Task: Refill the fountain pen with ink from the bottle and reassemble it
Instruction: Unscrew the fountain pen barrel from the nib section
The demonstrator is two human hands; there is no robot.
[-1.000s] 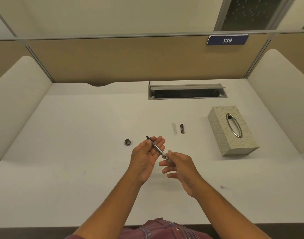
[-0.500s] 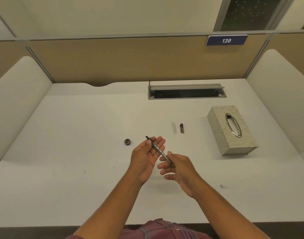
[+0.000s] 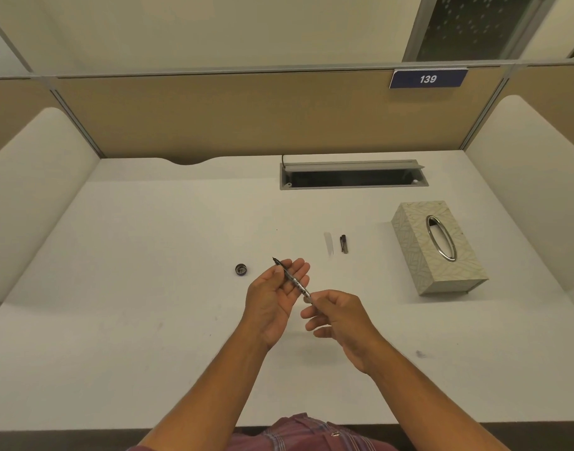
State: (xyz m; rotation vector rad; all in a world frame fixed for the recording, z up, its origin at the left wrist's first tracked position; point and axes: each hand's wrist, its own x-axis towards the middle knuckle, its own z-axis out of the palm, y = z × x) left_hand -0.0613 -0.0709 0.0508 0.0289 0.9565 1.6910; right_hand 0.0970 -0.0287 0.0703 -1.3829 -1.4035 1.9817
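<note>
Pinching the light, slippery pen [image 3: 292, 277] at both ends, the left hand [image 3: 272, 297] gripped near the fragile nib, right hand [image 3: 339, 315] fingers clamped on its tail.

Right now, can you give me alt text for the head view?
Over a white desk, the left hand holds an uncapped pen section, nib pointing away, while the right hand pinches its rear end. On the desk lie a small dark cap, a clear barrel, a dark clipped pen cap and a tissue box.

Dark pen section with converter [image 3: 292, 277], nib up-left, held off desk; clear barrel [image 3: 328, 243] and dark cap [image 3: 344, 244] lie side by side; bottle cap [image 3: 241, 269] lies left.
</note>
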